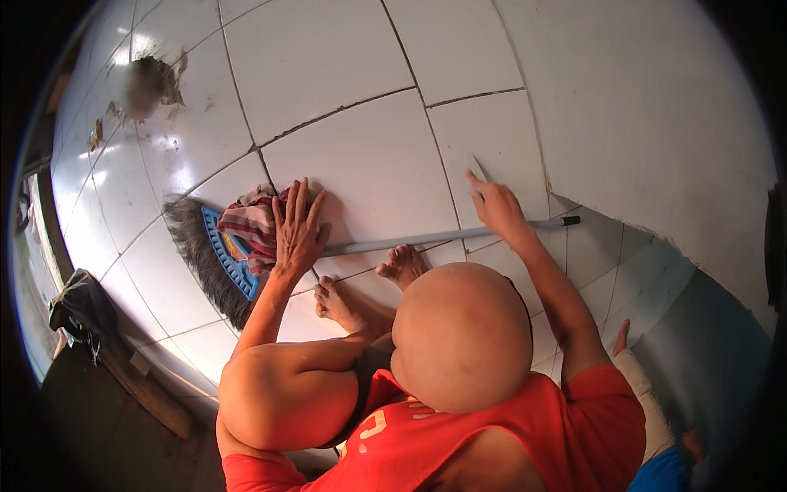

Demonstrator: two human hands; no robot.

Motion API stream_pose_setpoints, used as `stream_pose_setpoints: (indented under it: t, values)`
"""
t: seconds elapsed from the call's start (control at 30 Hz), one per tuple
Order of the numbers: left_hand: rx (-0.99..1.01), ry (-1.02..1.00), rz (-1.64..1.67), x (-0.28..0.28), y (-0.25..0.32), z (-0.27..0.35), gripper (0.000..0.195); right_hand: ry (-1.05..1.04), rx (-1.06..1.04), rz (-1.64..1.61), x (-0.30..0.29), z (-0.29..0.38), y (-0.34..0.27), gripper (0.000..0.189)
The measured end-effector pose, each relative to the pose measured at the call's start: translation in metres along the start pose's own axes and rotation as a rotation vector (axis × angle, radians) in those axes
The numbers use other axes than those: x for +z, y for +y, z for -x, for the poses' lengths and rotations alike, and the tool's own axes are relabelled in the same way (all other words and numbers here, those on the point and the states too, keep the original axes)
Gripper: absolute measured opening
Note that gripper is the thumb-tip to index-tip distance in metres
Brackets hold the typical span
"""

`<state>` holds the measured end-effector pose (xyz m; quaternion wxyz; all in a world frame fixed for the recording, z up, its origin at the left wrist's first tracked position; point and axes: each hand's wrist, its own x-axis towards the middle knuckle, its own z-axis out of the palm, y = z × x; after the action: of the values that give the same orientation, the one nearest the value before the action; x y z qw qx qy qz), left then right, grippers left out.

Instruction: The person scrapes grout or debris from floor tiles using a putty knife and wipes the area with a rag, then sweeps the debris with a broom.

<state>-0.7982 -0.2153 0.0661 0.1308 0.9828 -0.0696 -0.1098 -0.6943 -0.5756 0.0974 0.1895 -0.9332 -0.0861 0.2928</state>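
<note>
My left hand lies palm down with fingers spread over a red striped cloth. That crumpled cloth partly covers the blue plastic head of a broom with dark bristles. The broom's grey handle lies across the floor past my bare feet and ends in a black cap. Over the handle, my right hand grips what looks like a small knife. Its pale, pointed blade shows beyond my index finger, close to a floor tile; most of its grip is hidden in my hand.
White tiles with dark, partly broken joints cover the floor. A brown smear lies at upper left beside a blurred patch. A black plastic bag hangs over wood at left. Another person's leg is at lower right, beside a pale wall.
</note>
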Motion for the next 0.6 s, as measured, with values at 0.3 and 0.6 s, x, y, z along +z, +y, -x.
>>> stream_pose_setpoints:
  t: [0.3, 0.6]
  values:
    - [-0.05, 0.073, 0.037, 0.0, -0.003, 0.002, 0.066, 0.041, -0.086, 0.0, 0.009, -0.003, 0.023, 0.04]
    - [-0.059, 0.057, 0.014, 0.005, -0.002, 0.003, 0.067, 0.108, -0.088, 0.067, 0.01, 0.039, 0.047, 0.041]
